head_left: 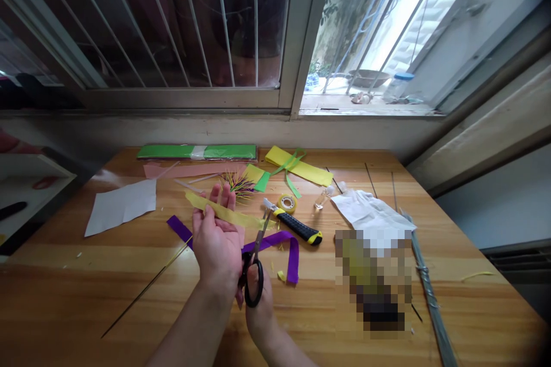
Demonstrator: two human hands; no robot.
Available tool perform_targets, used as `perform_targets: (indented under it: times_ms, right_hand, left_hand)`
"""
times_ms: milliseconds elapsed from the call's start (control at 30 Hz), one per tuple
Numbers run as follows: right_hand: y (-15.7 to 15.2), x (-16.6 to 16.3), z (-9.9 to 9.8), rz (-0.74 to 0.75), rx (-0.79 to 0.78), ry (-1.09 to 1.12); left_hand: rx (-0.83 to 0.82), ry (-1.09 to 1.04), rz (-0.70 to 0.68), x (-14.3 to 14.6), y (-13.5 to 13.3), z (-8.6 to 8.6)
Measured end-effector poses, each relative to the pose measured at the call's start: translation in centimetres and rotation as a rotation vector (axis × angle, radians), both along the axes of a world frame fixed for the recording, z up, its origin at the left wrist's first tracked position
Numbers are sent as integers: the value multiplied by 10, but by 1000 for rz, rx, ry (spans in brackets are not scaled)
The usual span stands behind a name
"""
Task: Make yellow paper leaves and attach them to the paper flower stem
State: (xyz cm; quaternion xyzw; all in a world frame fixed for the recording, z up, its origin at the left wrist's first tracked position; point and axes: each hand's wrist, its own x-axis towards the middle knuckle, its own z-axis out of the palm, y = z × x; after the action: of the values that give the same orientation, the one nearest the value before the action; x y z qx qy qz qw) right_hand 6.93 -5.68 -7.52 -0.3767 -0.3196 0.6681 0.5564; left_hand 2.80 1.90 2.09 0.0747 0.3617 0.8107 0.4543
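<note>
A yellow crepe paper strip point(235, 217) lies across my left hand point(217, 249), pinched between the thumb and fingers, palm up. My right hand point(262, 301) holds scissors point(255, 275) by their black handles, with the thumb through one loop. The scissor blades point away from me at the right end of the yellow strip; whether they touch it I cannot tell. Behind my left fingertips is a fringed yellow and purple paper piece point(237, 184). A purple paper strip point(293, 255) passes behind the scissors. Left of my wrist lies a thin dark wire stem point(142, 291).
A utility knife point(299, 226) and tape roll point(287, 203) lie right of centre. Farther back are green paper point(172, 152), yellow paper point(301, 166) and a pink strip point(189, 170). White paper point(123, 206) is left; a white cloth point(370, 212), blurred patch and wire bundle point(430, 292) are right.
</note>
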Motion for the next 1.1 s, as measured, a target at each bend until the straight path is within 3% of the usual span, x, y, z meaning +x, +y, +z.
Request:
perform_targets:
  times_ms: [267, 367, 500, 600, 700, 867, 1100]
  right_hand:
    - [-7, 13, -3, -12, -101, -151]
    - [-16, 57, -5, -107, -19, -348]
    - [-30, 150, -9, -316, 191, -890]
    - [-36, 207, -18, -378, 140, -1365]
    - [-35, 232, -29, -361, 91, -1548]
    - [-33, 233, -37, -314, 57, -1552]
    - [-33, 216, -12, -602, 97, -1231]
  left_hand:
    - [35, -2, 63, -8, 3, 0]
    - [17, -23, 37, -11, 2, -1]
    - [-47, -47, -45, -11, 0, -10]
    - [-100, -72, -121, -8, -3, -19]
    - [-133, -92, -189, -6, -6, -24]
    - [-173, -109, -229, -7, -9, -25]
    - [-183, -148, -308, -8, -11, -24]
